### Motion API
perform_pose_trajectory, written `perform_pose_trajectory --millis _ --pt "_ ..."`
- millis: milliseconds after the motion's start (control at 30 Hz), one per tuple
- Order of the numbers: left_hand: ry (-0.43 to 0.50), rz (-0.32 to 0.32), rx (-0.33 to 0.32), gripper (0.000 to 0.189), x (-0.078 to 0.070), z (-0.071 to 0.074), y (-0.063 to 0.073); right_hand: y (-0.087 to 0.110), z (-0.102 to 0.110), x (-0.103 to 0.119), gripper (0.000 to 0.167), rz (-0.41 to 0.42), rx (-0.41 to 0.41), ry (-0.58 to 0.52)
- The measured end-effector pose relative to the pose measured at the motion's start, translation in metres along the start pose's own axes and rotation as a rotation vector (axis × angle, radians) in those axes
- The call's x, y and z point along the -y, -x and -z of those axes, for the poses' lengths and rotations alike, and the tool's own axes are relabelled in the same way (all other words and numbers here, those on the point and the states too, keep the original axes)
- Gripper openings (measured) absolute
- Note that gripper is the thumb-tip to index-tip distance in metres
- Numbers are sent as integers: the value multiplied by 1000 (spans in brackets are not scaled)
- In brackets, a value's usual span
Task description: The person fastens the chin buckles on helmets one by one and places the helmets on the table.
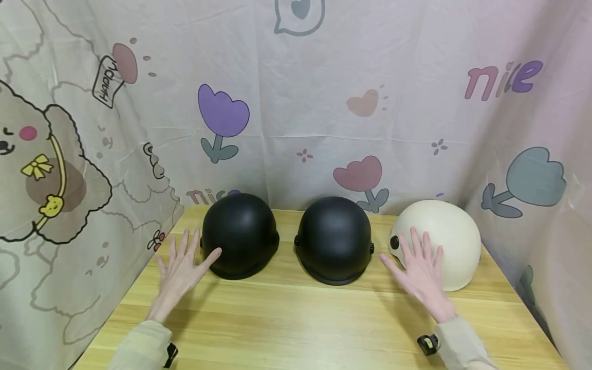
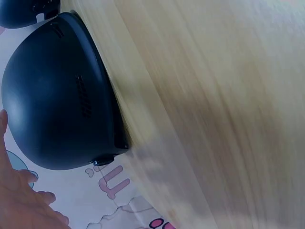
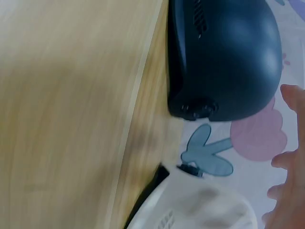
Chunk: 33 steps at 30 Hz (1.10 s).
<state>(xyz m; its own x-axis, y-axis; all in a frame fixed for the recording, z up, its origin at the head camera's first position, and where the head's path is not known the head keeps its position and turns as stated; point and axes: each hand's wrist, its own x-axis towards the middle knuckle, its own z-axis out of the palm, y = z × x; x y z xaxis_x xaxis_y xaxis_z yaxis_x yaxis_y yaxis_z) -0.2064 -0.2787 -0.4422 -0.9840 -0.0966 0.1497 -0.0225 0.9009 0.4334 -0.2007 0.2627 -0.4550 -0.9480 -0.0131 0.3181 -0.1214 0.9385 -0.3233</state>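
Observation:
Three helmets stand in a row along the back of a wooden table: a black helmet (image 1: 240, 231) at left, another black helmet (image 1: 335, 239) in the middle and a cream-white helmet (image 1: 455, 246) at right. My left hand (image 1: 180, 270), fingers spread, is nearest the left black helmet, its thumb overlapping that helmet's edge in the head view. Spread in the same way, my right hand (image 1: 421, 270) overlaps the white helmet's front left. Neither hand holds anything. In the right wrist view the middle helmet (image 3: 224, 57) shows above the white helmet (image 3: 200, 205).
The table (image 1: 296, 329) has light wood grain and reaches toward me. Behind it hangs a printed curtain (image 1: 296, 113) with tulips and hearts, which also closes in both sides. A small black device (image 1: 428, 344) is strapped at my right wrist.

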Motion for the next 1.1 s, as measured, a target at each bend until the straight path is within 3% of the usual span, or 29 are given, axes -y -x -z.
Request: perform_pose_trajectory --millis 467,1100 --pt "79 32 37 97 -3 -1 -6 -18 -14 47 89 44 10 -96" --pt "171 33 34 98 -4 4 -13 -52 -10 104 86 159 67 -164"
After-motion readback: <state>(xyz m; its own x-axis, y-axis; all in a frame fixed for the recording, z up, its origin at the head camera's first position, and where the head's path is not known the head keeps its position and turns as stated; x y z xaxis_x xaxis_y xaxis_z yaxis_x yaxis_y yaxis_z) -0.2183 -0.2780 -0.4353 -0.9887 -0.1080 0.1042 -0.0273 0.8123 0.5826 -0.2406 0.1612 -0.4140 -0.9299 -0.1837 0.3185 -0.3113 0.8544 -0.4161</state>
